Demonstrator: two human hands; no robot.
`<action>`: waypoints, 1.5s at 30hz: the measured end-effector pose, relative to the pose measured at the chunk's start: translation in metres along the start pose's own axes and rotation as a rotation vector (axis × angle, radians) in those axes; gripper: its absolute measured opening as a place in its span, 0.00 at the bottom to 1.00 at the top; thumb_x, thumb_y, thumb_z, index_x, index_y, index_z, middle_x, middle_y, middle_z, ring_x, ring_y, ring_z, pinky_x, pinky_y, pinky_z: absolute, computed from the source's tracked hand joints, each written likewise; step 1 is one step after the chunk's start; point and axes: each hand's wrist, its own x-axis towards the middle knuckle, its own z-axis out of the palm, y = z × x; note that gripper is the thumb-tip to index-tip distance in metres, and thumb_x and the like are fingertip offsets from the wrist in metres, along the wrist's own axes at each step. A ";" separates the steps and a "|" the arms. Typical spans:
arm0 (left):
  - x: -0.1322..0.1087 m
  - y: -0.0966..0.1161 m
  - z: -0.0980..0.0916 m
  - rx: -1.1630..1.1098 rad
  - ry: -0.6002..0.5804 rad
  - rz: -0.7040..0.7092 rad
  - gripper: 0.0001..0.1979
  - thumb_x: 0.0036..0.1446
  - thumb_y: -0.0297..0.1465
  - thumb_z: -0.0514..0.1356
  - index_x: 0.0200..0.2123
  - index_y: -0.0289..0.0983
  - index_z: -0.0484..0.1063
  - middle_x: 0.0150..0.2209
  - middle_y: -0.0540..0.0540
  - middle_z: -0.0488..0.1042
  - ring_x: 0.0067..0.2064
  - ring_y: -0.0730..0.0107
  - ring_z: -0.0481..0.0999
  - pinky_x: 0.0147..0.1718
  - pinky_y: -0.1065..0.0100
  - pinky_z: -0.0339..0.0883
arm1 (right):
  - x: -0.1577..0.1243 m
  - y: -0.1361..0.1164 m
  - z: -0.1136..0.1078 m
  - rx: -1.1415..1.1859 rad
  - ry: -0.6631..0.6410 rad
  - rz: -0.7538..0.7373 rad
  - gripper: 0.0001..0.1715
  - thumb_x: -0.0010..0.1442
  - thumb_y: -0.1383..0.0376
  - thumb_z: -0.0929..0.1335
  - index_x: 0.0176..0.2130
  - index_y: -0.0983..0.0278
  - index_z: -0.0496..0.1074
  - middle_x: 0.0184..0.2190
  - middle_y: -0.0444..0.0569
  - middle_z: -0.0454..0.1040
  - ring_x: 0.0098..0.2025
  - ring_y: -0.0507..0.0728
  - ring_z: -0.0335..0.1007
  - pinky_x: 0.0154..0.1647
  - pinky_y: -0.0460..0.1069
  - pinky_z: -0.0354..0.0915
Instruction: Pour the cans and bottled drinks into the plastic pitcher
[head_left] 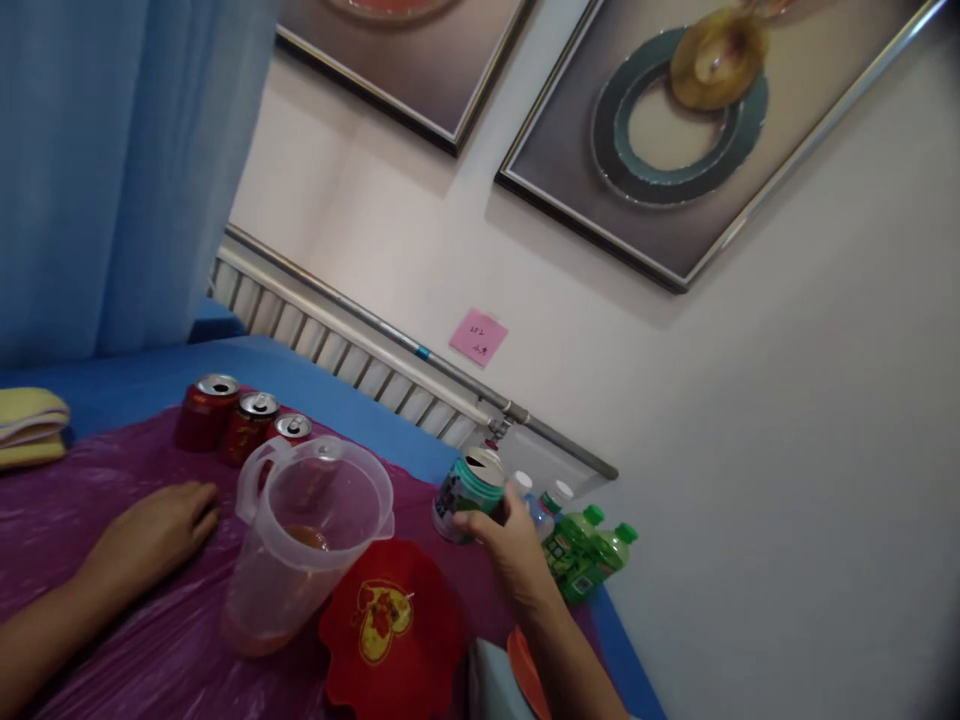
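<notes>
My right hand (504, 530) is wrapped round a green and white can (466, 498) whose top is opened, at the right part of the purple plastic sheet (161, 620). My left hand (169, 525) lies on the sheet, palm down, with nothing visible in it. Between the hands stands a clear plastic pitcher (289, 560) with some orange-brown liquid in it. A red scalloped tray or lid (420, 640) with a yellow double-heart print is right of the pitcher. Behind the pitcher, red cans (206, 415) stand in a row.
Several bottles, some with green caps (594, 565), stand beyond my right hand. A folded yellow cloth (31, 428) lies far left. A grey box (491, 682) and an orange item (526, 672) sit at the front. Radiator, wall and blue curtain (127, 170) are behind.
</notes>
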 end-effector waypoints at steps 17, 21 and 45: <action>-0.002 0.000 -0.002 0.066 -0.061 0.011 0.17 0.61 0.31 0.40 0.34 0.36 0.68 0.40 0.37 0.75 0.44 0.51 0.73 0.48 0.53 0.63 | 0.012 -0.053 0.067 -1.174 -0.175 -0.851 0.37 0.46 0.76 0.66 0.57 0.65 0.66 0.50 0.57 0.69 0.51 0.66 0.62 0.49 0.60 0.62; -0.003 0.002 -0.004 0.062 -0.062 0.009 0.18 0.61 0.31 0.39 0.35 0.35 0.68 0.41 0.36 0.74 0.46 0.50 0.73 0.50 0.51 0.63 | 0.009 -0.055 0.074 -1.292 -0.125 -0.939 0.35 0.49 0.78 0.66 0.57 0.66 0.67 0.49 0.59 0.70 0.50 0.66 0.61 0.45 0.59 0.63; -0.005 0.009 -0.010 0.041 -0.064 -0.004 0.19 0.61 0.30 0.40 0.37 0.33 0.69 0.42 0.36 0.74 0.46 0.49 0.73 0.49 0.51 0.64 | 0.003 -0.049 0.080 -1.433 -0.028 -1.163 0.25 0.60 0.75 0.65 0.56 0.66 0.69 0.52 0.61 0.70 0.55 0.68 0.61 0.44 0.58 0.66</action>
